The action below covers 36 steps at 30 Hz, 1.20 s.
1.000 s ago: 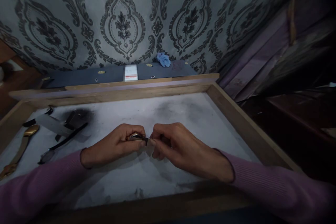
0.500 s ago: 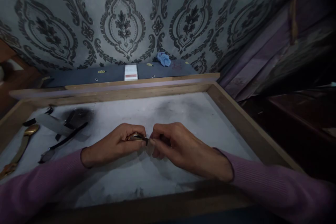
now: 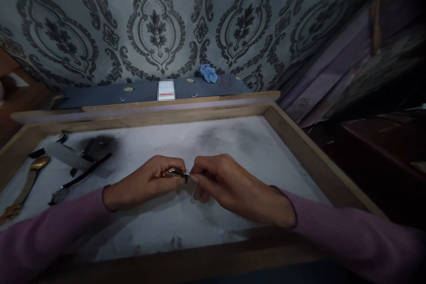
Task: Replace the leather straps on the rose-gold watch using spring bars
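A gold-rimmed watch (image 3: pixel 172 172) is gripped by my left hand (image 3: pixel 151 182), thumb below and fingers over its top. At its right end, a short dark piece reaches toward my right hand (image 3: pixel 222 182), whose thumb and forefinger pinch together there. Whether that piece is a strap or a tool, I cannot make out. Both hands are close together above the white floor of a wooden tray (image 3: pixel 299 155). To the left lie a gold watch (image 3: pixel 40 163) with an olive strap and a black-strapped watch (image 3: pixel 60 195).
Behind the tray, a dark blue ledge (image 3: pixel 143 91) bears a small white box (image 3: pixel 166 90) and a crumpled blue cloth (image 3: pixel 208 73). A grey strip (image 3: pixel 66 155) and black strap pieces lie at the tray's back left. Patterned wallpaper rises behind.
My right thumb and fingertips have shifted very slightly at the watch's end. The left hand keeps its hold, and the view has tilted a little.
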Each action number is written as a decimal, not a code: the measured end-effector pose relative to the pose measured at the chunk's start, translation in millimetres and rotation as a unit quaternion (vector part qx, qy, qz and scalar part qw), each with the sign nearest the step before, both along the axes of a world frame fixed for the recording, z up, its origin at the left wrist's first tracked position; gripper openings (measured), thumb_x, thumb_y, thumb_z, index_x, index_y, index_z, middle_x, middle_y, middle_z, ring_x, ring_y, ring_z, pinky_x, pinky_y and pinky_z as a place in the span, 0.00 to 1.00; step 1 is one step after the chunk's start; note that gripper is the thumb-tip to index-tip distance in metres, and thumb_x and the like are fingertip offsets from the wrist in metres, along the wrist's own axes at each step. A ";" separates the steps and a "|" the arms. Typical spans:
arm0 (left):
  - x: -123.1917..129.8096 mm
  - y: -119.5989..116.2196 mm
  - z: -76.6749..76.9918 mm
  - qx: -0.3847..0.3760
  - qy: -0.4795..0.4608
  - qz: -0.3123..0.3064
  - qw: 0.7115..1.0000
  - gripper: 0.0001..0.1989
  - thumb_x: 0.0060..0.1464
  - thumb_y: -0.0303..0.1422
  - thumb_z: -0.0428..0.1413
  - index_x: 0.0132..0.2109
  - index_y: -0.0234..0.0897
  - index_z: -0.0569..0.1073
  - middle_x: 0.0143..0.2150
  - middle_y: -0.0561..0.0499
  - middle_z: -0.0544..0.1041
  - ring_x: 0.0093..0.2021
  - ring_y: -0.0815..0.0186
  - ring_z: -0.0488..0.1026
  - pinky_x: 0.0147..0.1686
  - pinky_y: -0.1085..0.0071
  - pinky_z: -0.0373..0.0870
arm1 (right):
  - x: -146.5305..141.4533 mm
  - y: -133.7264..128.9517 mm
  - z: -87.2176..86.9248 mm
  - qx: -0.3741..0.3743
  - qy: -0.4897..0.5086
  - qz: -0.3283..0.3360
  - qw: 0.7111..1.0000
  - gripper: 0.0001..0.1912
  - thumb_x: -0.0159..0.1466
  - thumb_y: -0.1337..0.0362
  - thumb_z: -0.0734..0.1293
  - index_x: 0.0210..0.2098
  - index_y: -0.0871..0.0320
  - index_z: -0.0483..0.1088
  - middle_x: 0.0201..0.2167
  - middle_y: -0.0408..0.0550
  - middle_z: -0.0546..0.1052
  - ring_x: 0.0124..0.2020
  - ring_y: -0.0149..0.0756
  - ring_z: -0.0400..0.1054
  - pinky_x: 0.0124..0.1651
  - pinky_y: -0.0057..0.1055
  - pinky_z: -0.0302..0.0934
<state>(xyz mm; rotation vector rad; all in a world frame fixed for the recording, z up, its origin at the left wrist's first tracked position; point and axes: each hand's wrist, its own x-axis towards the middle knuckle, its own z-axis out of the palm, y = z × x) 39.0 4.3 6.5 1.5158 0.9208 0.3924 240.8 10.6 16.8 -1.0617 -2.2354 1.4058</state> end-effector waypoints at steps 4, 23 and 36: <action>-0.1 -0.2 1.3 -0.004 0.004 -0.001 1.000 0.10 0.57 0.35 0.51 0.30 0.33 0.68 0.23 0.59 0.54 0.23 0.73 0.51 0.21 0.76 0.48 | 0.0 0.6 0.0 -0.018 -0.004 0.004 1.000 0.08 0.65 0.71 0.59 0.30 0.62 0.67 0.23 0.48 0.77 0.24 0.32 0.73 0.26 0.25 0.66; 0.3 0.1 -2.3 0.019 0.008 -0.002 1.000 0.08 0.56 0.33 0.50 0.30 0.34 0.66 0.23 0.59 0.54 0.24 0.73 0.51 0.23 0.75 0.49 | -1.9 -3.0 -8.7 -0.110 0.046 0.005 0.993 0.11 0.68 0.65 0.56 0.28 0.57 0.55 0.15 0.39 0.68 0.21 0.32 0.73 0.22 0.22 0.64; 1.3 -2.1 -2.9 0.031 0.021 -0.008 0.999 0.09 0.56 0.34 0.50 0.32 0.33 0.69 0.24 0.58 0.56 0.24 0.72 0.53 0.23 0.76 0.51 | -3.3 -0.9 -6.7 -0.079 0.019 0.002 0.997 0.10 0.67 0.67 0.57 0.28 0.59 0.61 0.12 0.32 0.55 0.11 0.21 0.53 0.13 0.17 0.47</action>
